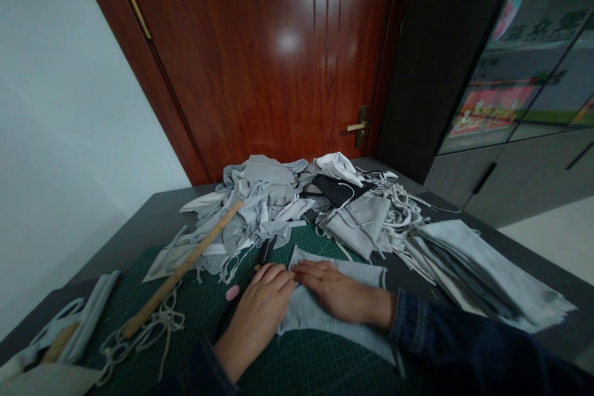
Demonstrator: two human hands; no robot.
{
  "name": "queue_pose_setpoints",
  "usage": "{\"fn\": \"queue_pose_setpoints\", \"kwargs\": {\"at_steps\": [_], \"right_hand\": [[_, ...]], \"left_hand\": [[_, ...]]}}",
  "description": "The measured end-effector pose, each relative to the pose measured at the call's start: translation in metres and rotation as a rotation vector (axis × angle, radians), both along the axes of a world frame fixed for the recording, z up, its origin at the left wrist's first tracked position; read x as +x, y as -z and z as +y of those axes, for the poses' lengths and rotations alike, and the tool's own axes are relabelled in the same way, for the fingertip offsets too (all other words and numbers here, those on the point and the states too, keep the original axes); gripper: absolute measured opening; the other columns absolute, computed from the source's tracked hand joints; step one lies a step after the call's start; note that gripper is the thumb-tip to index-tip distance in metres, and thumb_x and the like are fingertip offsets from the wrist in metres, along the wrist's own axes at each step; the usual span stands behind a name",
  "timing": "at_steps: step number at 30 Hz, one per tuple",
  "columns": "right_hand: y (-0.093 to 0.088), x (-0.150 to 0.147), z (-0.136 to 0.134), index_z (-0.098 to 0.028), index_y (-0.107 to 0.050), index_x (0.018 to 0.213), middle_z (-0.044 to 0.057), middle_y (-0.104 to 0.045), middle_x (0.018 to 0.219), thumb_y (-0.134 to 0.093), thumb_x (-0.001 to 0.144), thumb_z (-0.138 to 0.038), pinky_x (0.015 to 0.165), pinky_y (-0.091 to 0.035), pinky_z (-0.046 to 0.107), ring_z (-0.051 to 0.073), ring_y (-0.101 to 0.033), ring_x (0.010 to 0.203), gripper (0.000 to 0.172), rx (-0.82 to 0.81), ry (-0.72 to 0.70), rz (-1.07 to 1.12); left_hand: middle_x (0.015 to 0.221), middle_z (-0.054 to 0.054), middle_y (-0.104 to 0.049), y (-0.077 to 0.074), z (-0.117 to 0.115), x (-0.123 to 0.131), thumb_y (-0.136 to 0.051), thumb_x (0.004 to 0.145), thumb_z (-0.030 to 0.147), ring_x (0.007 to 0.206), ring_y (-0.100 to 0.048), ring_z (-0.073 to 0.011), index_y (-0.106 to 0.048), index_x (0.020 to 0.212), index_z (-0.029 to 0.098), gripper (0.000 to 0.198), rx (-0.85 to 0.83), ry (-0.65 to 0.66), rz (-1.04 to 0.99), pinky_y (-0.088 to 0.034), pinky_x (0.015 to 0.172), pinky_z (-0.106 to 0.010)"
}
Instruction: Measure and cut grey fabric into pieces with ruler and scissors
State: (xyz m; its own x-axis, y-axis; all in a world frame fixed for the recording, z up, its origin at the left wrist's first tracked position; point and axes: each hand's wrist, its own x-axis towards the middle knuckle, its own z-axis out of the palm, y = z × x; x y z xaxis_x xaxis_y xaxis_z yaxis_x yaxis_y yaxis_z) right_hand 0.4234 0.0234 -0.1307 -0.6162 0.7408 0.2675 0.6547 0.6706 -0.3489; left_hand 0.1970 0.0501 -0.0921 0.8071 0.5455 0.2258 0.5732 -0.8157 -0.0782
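Observation:
A grey piece of fabric [352, 275] lies flat on the green cutting mat [315, 365] in front of me. My right hand [336, 291] rests palm down on it, fingers stretched out toward the left. My left hand [260, 312] lies at the fabric's left edge, fingers extended and together, touching the fingertips of the right. Just beyond my left fingertips lies a dark tool [266, 250], maybe scissors or a cutter. A small pink object [232, 292] sits on the mat left of that hand.
A heap of grey, white and black fabric scraps [278, 198] with cords covers the table's far side. A long wooden ruler [185, 269] lies diagonally at left. Stacked grey fabric strips [487, 278] sit at right, loose cords [148, 325] at left. A red-brown door [260, 55] stands behind.

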Motion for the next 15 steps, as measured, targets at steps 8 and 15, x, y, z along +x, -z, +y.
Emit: {"fn": "queue_pose_setpoints", "kwargs": {"at_steps": [8,15], "right_hand": [[-0.014,-0.031,0.034,-0.013,-0.073,0.109,0.011,-0.074,0.108,-0.05,0.097,-0.005,0.104,-0.048,0.037,0.022,-0.066,0.106,0.028,0.088,0.127,-0.001],[0.012,-0.031,0.032,-0.018,-0.056,0.147,0.013,-0.059,0.147,-0.047,0.102,-0.011,0.119,-0.04,0.042,0.023,-0.05,0.138,0.046,0.139,0.076,0.124]], "left_hand": [[0.101,-0.006,-0.069,-0.008,0.0,-0.004,-0.063,0.09,0.012,0.107,-0.061,-0.0282,-0.069,0.089,0.019,0.01,-0.06,-0.225,-0.018,-0.05,0.099,-0.046],[0.104,-0.005,-0.064,-0.002,0.005,-0.014,-0.062,0.086,0.012,0.109,-0.056,-0.0271,-0.067,0.09,0.022,0.011,-0.147,-0.316,-0.083,-0.044,0.098,-0.043]]}}
